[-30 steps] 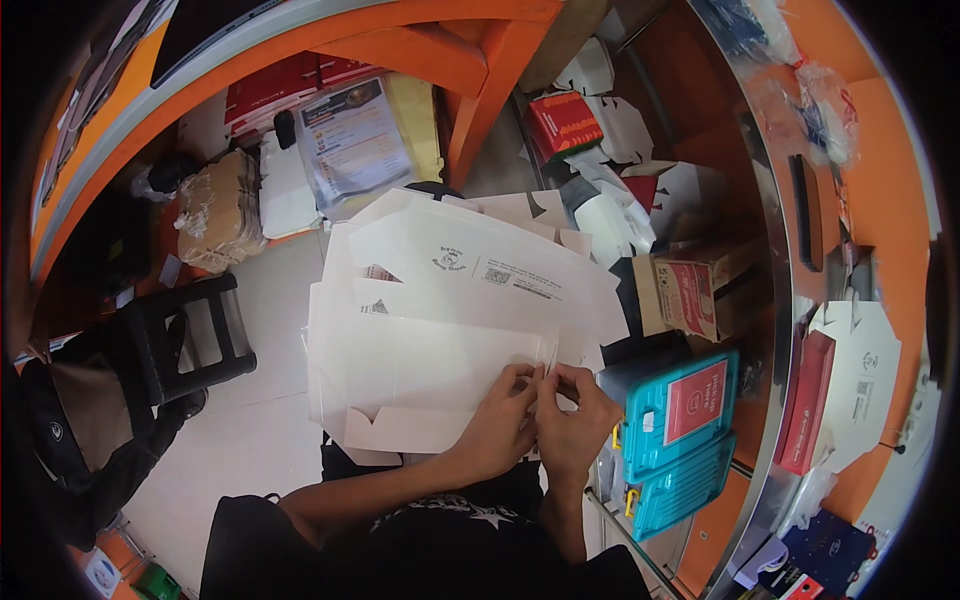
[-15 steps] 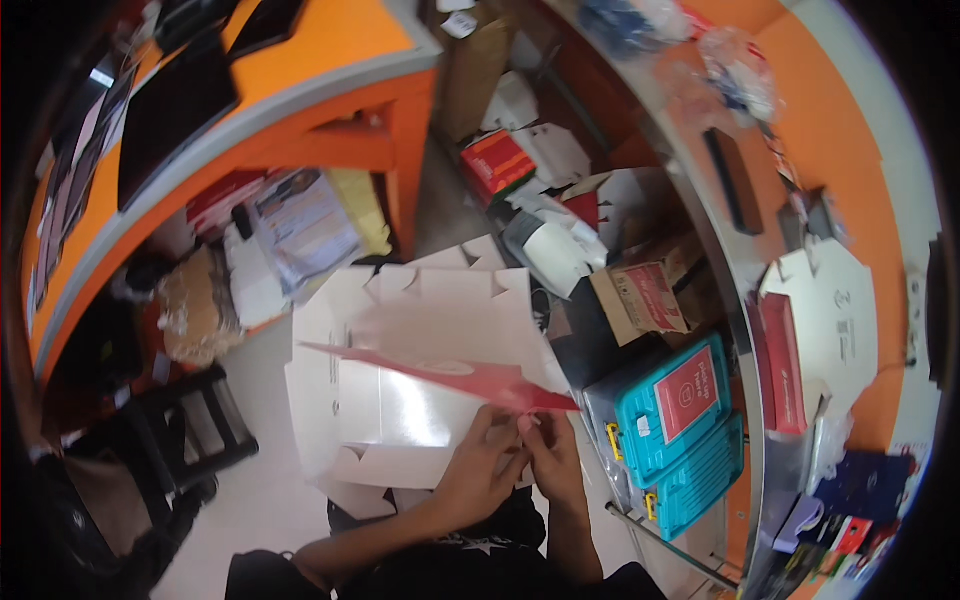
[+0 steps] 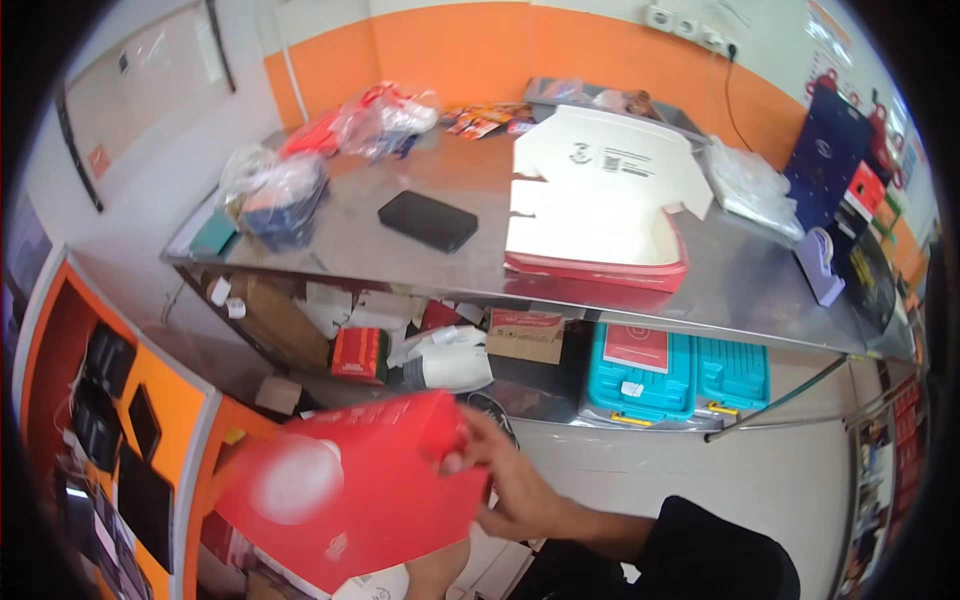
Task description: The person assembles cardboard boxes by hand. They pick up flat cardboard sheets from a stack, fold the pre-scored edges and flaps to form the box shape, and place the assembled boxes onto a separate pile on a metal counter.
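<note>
A: Where's the red carton blank (image 3: pixel 360 490)?

B: Low in front of you, blurred, well apart from the steel desk (image 3: pixel 760 290) w/ the stack of flat boxes (image 3: pixel 600 215). Your right hand (image 3: pixel 500 480) pinches its upper edge, fingers closed on it. Left hand's hidden behind the blank, can't tell its state.

A: Risk?

B: I'd say a one-edge pinch could let the panel flop or crease.

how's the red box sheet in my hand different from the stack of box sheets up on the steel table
The red box sheet shows its red printed face, while the stack of box sheets shows a white face on top, red only at its edges. The red sheet is held tilted and blurred in the right hand; the stack lies flat on the steel table. Both look like unfolded carton blanks.
</note>
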### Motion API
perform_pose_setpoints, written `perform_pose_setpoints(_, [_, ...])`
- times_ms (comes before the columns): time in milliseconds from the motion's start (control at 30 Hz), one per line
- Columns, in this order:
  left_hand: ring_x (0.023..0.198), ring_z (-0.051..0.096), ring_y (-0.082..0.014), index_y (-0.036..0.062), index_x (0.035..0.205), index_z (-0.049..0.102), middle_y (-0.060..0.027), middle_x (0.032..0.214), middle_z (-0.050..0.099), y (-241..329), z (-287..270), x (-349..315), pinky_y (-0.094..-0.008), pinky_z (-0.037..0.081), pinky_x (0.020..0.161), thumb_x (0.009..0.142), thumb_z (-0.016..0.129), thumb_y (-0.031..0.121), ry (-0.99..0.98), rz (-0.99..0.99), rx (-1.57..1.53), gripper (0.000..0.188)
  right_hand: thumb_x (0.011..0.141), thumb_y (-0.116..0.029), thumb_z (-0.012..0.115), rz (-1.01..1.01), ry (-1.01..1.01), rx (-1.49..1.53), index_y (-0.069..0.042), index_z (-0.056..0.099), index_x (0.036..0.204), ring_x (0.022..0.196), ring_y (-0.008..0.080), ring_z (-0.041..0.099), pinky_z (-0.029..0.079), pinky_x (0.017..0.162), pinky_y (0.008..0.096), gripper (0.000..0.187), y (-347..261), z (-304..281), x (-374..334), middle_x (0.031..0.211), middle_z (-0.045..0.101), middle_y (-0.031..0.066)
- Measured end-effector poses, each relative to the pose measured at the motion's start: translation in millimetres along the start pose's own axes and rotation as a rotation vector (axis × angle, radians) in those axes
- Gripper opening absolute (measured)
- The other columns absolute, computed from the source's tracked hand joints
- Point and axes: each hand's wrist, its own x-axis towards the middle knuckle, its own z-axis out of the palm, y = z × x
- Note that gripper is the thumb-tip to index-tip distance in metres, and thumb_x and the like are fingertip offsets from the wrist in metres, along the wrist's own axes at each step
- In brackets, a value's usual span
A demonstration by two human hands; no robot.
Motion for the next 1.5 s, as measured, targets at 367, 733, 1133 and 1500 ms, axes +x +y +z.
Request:
perform_pose_setpoints(367, [0.106,0.067,-0.0323,-0.0079,0.124,0.056,-0.027,0.114,0.065,110,172,203,-0.0394,0.052,0.09,0.1,0.054,0.037,-0.751,0.402,-0.282,0.05,0.104,-0.031,0.04,-0.024,0.723,-0.385,-0.002,0.042,0.115,0.073,0.0309,0.065,0.051,0.056,0.0356,0.031,63,-198,128,0.088,0.056,0.0132])
perform_pose_setpoints(733, [0.105,0.066,-0.0393,-0.0064,0.123,0.057,-0.027,0.106,0.068,64,227,223,-0.043,0.051,0.09,0.082,0.07,0.06,-1.12,0.584,-0.012,0.079,0.1,-0.04,0.044,0.12,0.821,-1.001,-0.004,0.063,0.104,0.098,0.0389,0.057,0.036,0.093,0.0505,0.041,101,-258,93,0.103,0.06,0.0211])
perform_pose_setpoints(1133, [0.068,0.062,-0.0294,-0.015,0.092,0.064,-0.0228,0.075,0.065,98,281,206,-0.0398,0.05,0.068,0.083,0.062,0.069,-1.125,0.32,-0.14,0.085,0.105,-0.053,0.027,0.377,0.596,-0.135,0.002,0.046,0.138,0.131,0.0259,0.042,0.029,0.112,0.0357,0.067,127,-276,48,0.137,0.049,0.0176])
perform_pose_setpoints(1500, [0.099,0.062,-0.0338,-0.0087,0.115,0.062,-0.0228,0.105,0.065,94,232,166,-0.044,0.047,0.087,0.086,0.064,0.059,-0.147,0.795,0.215,0.074,0.105,-0.054,0.024,0.385,0.557,-0.077,-0.002,0.045,0.14,0.128,0.0227,0.044,0.031,0.11,0.0369,0.066,119,-273,51,0.136,0.049,0.0141])
